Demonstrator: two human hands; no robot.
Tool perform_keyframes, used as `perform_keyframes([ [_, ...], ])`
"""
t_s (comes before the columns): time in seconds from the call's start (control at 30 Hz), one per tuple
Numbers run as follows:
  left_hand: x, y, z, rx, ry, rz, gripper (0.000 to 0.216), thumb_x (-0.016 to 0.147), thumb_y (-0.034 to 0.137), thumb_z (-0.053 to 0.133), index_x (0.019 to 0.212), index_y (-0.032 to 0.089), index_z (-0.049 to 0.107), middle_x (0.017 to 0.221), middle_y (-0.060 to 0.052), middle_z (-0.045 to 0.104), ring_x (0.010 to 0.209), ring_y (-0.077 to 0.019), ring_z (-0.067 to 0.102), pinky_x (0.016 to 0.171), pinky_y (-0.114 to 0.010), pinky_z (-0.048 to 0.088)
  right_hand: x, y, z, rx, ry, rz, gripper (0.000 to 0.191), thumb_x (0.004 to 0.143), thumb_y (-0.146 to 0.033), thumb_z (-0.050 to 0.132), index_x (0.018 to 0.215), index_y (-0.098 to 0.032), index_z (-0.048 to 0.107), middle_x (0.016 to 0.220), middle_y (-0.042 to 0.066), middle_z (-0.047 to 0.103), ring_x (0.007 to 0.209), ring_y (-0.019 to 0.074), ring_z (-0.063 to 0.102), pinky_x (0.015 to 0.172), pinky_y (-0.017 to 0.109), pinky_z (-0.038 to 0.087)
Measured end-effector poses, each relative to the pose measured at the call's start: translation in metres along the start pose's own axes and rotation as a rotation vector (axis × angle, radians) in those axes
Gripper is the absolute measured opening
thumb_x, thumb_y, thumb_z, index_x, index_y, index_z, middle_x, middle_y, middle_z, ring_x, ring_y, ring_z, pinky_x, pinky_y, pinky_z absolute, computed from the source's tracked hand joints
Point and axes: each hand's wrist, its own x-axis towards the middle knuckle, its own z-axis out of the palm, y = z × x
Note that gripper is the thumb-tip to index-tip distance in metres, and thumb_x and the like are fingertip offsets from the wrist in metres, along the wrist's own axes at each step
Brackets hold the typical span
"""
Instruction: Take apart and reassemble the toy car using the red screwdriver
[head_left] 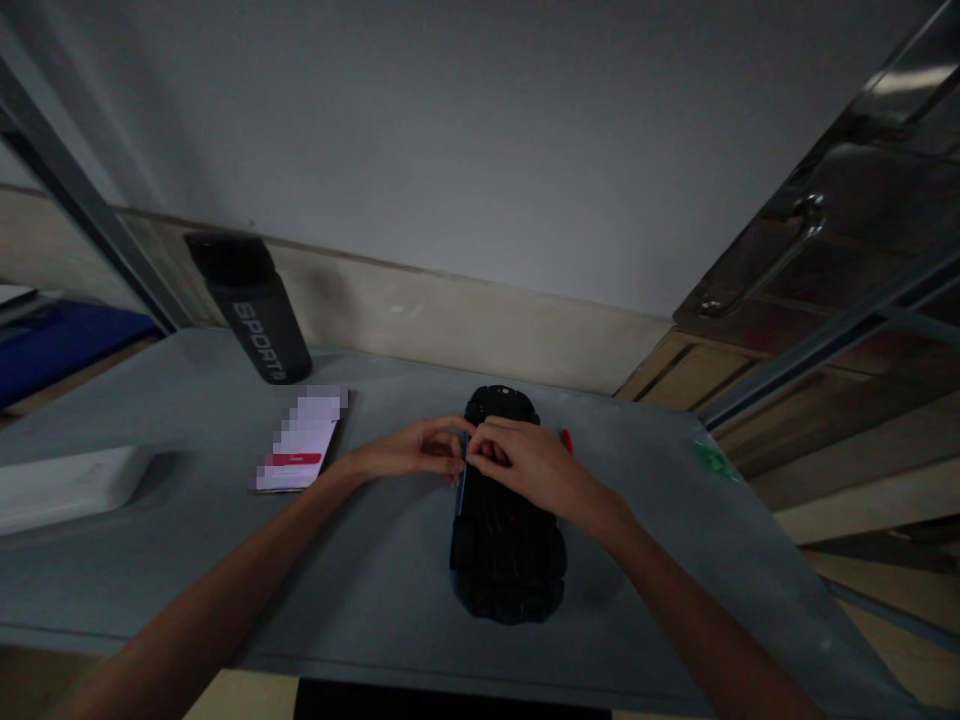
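Observation:
A black toy car (504, 545) lies on the grey table (375, 560), seemingly underside up, its length running away from me. My left hand (420, 450) and my right hand (525, 462) meet over its left side near the far end. Both have their fingers pinched together around a thin blue-edged part (462, 480) along the car's side. I cannot tell exactly what that part is. A small red thing (566, 440) shows just behind my right hand.
A dark bottle (255, 310) marked SPORT stands at the back left. A phone (300, 445) with a lit screen lies left of the car. A white box (67, 485) rests at the left edge. A metal door (825, 250) and shelf frame are at right.

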Motion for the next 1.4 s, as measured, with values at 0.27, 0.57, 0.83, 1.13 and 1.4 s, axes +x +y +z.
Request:
perform_keyframes([
  [0.27,0.001,0.001,0.000,0.033,-0.002,-0.001,0.028,0.088,0.019,0.073,0.114,0.019,0.064,0.081,0.000,0.072,0.076,-0.0172,0.066,0.078,-0.031,0.052,0.001,0.003,0.002,-0.030,0.004,-0.017,0.009,0.102,-0.021,0.068,0.093,-0.024,0.067,0.088,0.000,0.064,0.079,0.0164,0.059,0.070,0.030,0.037],
  [0.57,-0.001,0.002,0.001,0.036,0.002,-0.001,0.021,0.090,0.018,0.071,0.109,0.018,0.061,0.080,0.002,0.070,0.076,-0.0158,0.065,0.078,-0.030,0.049,0.001,0.001,-0.001,-0.060,-0.021,-0.030,0.008,0.104,-0.021,0.067,0.096,-0.023,0.067,0.096,0.002,0.068,0.090,0.0193,0.065,0.076,0.030,0.040],
  [0.83,0.000,-0.002,-0.001,0.045,0.005,0.007,0.024,0.089,0.017,0.070,0.111,0.019,0.061,0.081,0.002,0.070,0.076,-0.0161,0.064,0.078,-0.031,0.049,0.003,0.002,-0.002,-0.068,-0.012,-0.043,0.007,0.103,-0.021,0.069,0.097,-0.024,0.070,0.096,0.001,0.069,0.089,0.0189,0.066,0.077,0.030,0.041],
  [1.13,0.003,-0.011,-0.007,0.043,-0.047,0.027,0.030,0.092,0.028,0.077,0.115,0.019,0.059,0.087,0.002,0.069,0.079,-0.0136,0.066,0.082,-0.028,0.050,0.002,-0.003,-0.004,-0.097,-0.012,-0.030,0.006,0.103,-0.020,0.068,0.099,-0.022,0.071,0.094,0.001,0.069,0.086,0.0169,0.064,0.074,0.028,0.040],
  [1.4,0.003,-0.010,-0.007,0.032,-0.050,0.025,0.033,0.093,0.033,0.079,0.116,0.018,0.060,0.085,0.001,0.069,0.079,-0.0135,0.065,0.081,-0.028,0.050,0.002,-0.006,-0.003,-0.083,-0.001,-0.016,0.005,0.104,-0.020,0.067,0.102,-0.022,0.071,0.091,0.000,0.068,0.081,0.0153,0.062,0.071,0.028,0.038],
])
